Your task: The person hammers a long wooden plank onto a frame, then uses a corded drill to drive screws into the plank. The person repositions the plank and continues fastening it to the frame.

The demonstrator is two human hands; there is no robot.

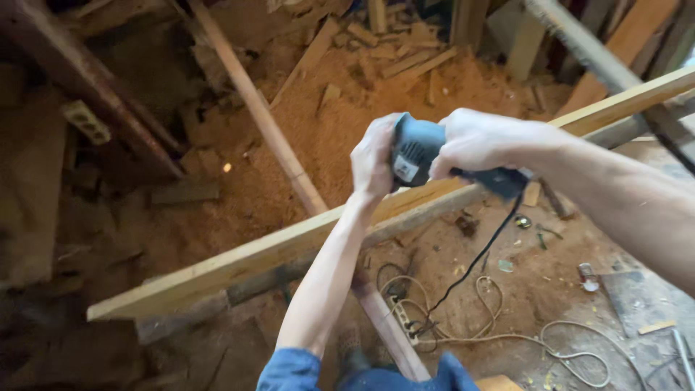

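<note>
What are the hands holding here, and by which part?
Both hold a blue-grey corded power tool on the long wooden plank: left hand on its front end, right hand around the rear handle.

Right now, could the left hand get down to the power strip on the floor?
Probably not without letting go: the left hand grips the blue power tool up on the long plank, and that plank lies between it and the power strip below.

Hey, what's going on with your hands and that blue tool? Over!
Both hands, left hand and right hand, clamped on blue power tool. Tool rides long wooden plank. Black cord dangles beneath.
</note>
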